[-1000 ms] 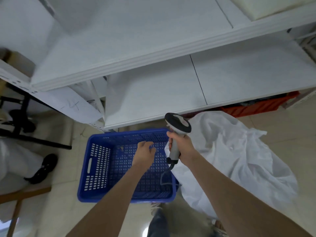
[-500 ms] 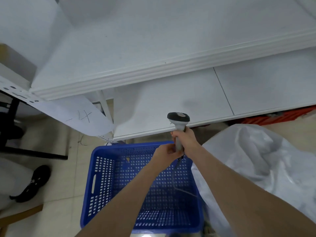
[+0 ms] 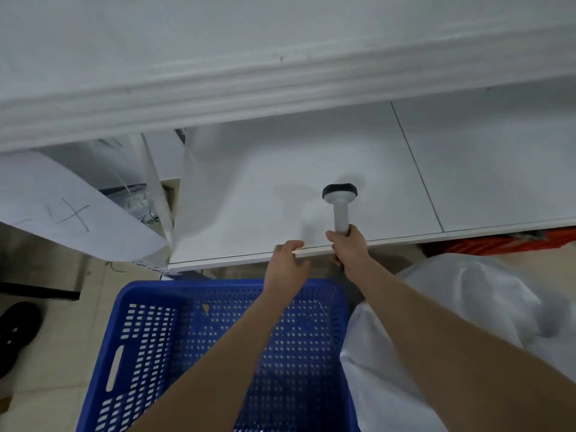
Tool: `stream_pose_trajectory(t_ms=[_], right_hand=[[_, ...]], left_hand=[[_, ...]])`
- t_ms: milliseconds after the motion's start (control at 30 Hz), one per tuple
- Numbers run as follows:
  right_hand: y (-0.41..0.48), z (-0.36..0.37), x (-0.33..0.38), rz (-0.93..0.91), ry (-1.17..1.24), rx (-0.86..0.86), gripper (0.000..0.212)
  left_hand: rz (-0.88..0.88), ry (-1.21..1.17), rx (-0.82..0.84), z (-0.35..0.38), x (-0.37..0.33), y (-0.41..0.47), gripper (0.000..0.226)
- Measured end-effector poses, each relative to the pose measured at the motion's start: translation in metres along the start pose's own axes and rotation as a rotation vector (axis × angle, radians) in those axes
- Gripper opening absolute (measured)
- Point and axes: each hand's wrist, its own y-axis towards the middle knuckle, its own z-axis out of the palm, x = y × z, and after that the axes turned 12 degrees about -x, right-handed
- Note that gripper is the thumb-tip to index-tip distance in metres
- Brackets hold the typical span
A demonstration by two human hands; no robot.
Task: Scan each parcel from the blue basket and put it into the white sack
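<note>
Two hands work at the front edge of a white shelf (image 3: pixel 311 157). The right hand (image 3: pixel 350 247) is closed round the lower handle of the scanner (image 3: pixel 340 210). The left hand (image 3: pixel 285 266) holds nothing; its fingers are loosely spread, with the fingertips at the shelf lip just left of the right hand.

Governing relation: the scanner's long axis runs straight away from the person. Its dark head lies furthest out, over the shelf surface, and the handle butt sits at the shelf's front edge, inside the right fist. Whether the head already touches the shelf cannot be determined; a shadow lies close beneath it.

The blue basket (image 3: pixel 187 288) stands on the floor directly below the hands, with the white sack (image 3: pixel 467 307) touching its right side. No parcel shows on the visible part of the basket floor; the forearms hide the remainder.

Assessment: scanning appears complete, and the step in hand is probably parking the scanner on the shelf. The right hand is the nearer one and the shelf lies directly ahead of it, so a short forward placement and release should suffice.
</note>
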Motion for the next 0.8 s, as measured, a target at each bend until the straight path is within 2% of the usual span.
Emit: stream_pose_trajectory(t_ms=[133,400,533,600,733,800], right_hand=[[0.042,0.011,-0.004,-0.044,-0.044,0.001,0.033],[0.102,0.031,-0.013,-0.209,-0.141,-0.082,0.036],[0.115,0.028,-0.025,-0.255,-0.239,-0.142,0.033],[0.117,0.027,-0.029,-0.28,-0.264,-0.158,0.039],[0.103,0.018,-0.027,-0.259,-0.383,-0.173,0.068],[0.081,0.01,-0.027,-0.304,-0.437,-0.198,0.067]], left_hand=[[-0.049,0.029,-0.05,0.013,0.039,0.019,0.038],[0.052,0.121,-0.038,0.04,0.074,0.031,0.037],[0.027,0.125,-0.03,0.044,0.079,0.035,0.037],[0.028,0.141,-0.033,0.044,0.079,0.035,0.038],[0.011,0.157,-0.025,0.039,0.076,0.031,0.04],[-0.005,0.172,-0.008,0.032,0.071,0.023,0.042]])
